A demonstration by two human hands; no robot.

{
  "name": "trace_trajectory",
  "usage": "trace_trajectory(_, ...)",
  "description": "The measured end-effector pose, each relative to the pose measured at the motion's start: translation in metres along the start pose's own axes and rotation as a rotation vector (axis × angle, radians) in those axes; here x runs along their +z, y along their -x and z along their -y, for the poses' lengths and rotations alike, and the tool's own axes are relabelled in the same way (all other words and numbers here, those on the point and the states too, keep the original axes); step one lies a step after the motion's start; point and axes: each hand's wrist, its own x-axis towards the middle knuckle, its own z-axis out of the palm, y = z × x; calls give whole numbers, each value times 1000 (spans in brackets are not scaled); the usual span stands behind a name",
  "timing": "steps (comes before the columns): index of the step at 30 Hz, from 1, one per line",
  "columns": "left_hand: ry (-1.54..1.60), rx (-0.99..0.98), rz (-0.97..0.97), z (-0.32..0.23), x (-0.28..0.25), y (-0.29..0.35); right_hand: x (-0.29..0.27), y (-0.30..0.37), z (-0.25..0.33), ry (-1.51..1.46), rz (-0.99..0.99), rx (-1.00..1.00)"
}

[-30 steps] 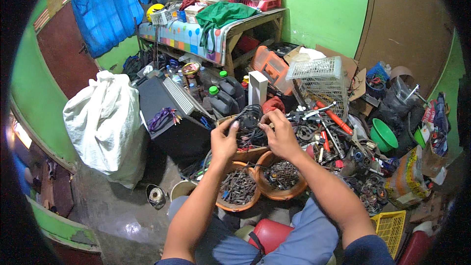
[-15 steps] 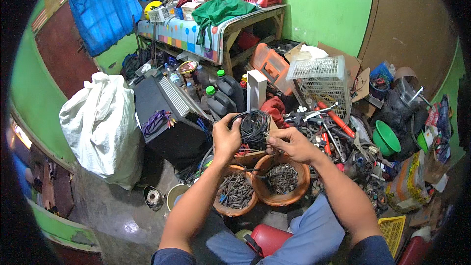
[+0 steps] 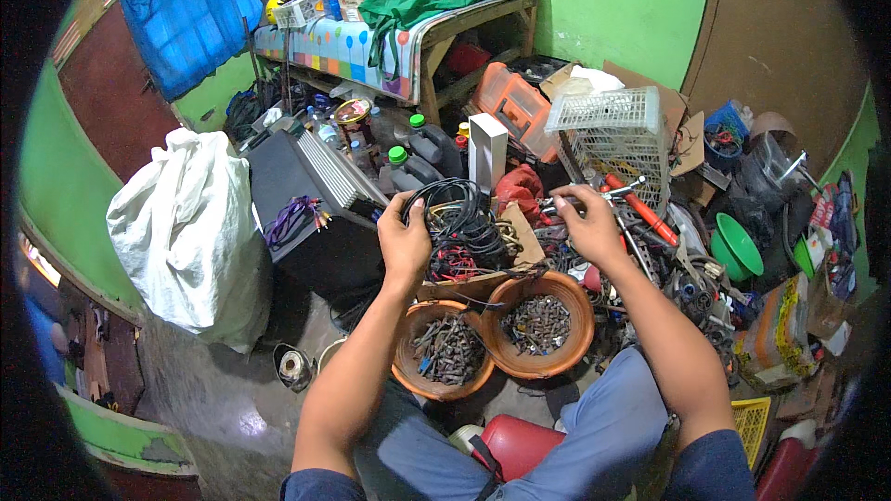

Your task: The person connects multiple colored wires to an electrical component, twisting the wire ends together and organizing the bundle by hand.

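My left hand (image 3: 406, 243) is closed round one side of a loose coil of black cable (image 3: 452, 197). The coil hangs over a cardboard box (image 3: 527, 239) filled with more wires, some black, some red. To the right of the coil, my right hand (image 3: 590, 227) is raised with thumb and fingertips curled close together. Whatever is between those fingertips is too small to make out. Nearer to me stand two brown bowls, the left bowl (image 3: 405, 378) and the right bowl (image 3: 585, 353), both holding many small dark pieces.
A white sack (image 3: 186, 232) and a black box-shaped case (image 3: 316, 255) stand on the left. Tools and metal parts heap up on the right, by a white plastic crate (image 3: 608, 121) and a green bowl (image 3: 736, 249). Behind are dark bottles (image 3: 436, 148) and a cloth-covered table (image 3: 343, 60).
My right hand has come away from the coil and moved right. The coil, bunched before, now hangs looser from my left hand, which has shifted slightly left. The box of wires shows more.
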Motion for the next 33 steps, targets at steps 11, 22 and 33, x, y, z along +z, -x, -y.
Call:
trace_trajectory(11,-24,186,244,-35,40,33,24,29,44,-2,354,-276)
trace_trajectory(22,-59,12,334,-3,46,27,20,26,21,-3,134,-525)
trace_trajectory(33,-324,6,-18,61,29,-12,12,29,46,-635,341,-38)
